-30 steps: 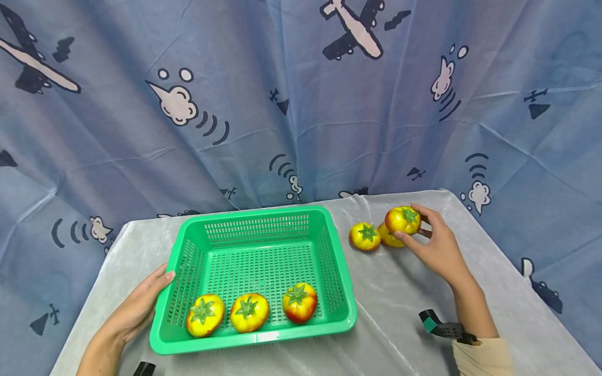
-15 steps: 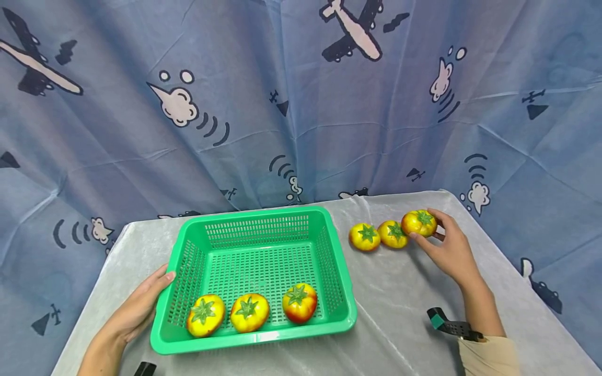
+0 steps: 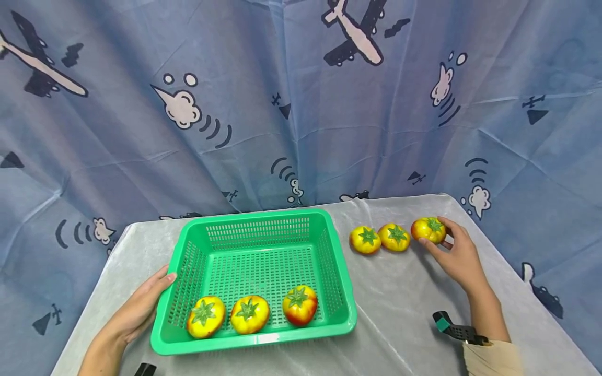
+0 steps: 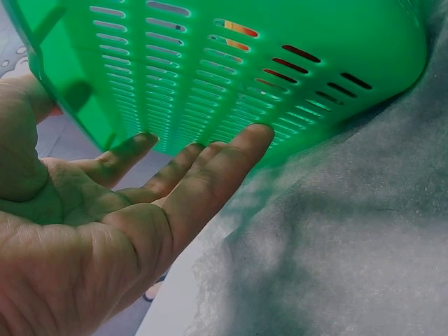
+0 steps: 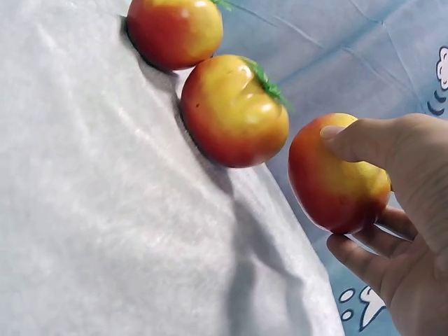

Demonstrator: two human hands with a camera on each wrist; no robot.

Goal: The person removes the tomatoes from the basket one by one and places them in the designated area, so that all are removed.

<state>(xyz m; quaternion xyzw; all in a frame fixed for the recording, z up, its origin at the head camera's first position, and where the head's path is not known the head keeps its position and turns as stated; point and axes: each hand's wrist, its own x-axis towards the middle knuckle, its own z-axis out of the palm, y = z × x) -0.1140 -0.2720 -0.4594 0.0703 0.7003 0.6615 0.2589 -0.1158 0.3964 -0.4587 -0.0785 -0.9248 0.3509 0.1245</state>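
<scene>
My right hand (image 3: pixel 462 258) holds a yellow-and-red tomato (image 3: pixel 427 230) with a green star-shaped leaf top, at the back right of the table. In the right wrist view, the thumb presses one side of that tomato (image 5: pixel 329 175) while the fingers support it from below. Just left of it, a second tomato (image 3: pixel 395 237) and a third tomato (image 3: pixel 365 239) sit side by side on the cloth. My left hand (image 3: pixel 138 308) grips the left side of a green plastic basket (image 3: pixel 256 339), thumb over the rim and fingers along the slotted outer wall.
Inside the basket, along its near side, lie a left tomato (image 3: pixel 206 317), a middle tomato (image 3: pixel 250 314) and a right tomato (image 3: pixel 300 305). Grey cloth (image 3: pixel 376 324) covers the table. A blue printed curtain (image 3: pixel 301 104) hangs behind its back edge.
My right hand has carried its tomato rightward and down, from over the second tomato to the right of it. The left hand and the basket have stayed in place.
</scene>
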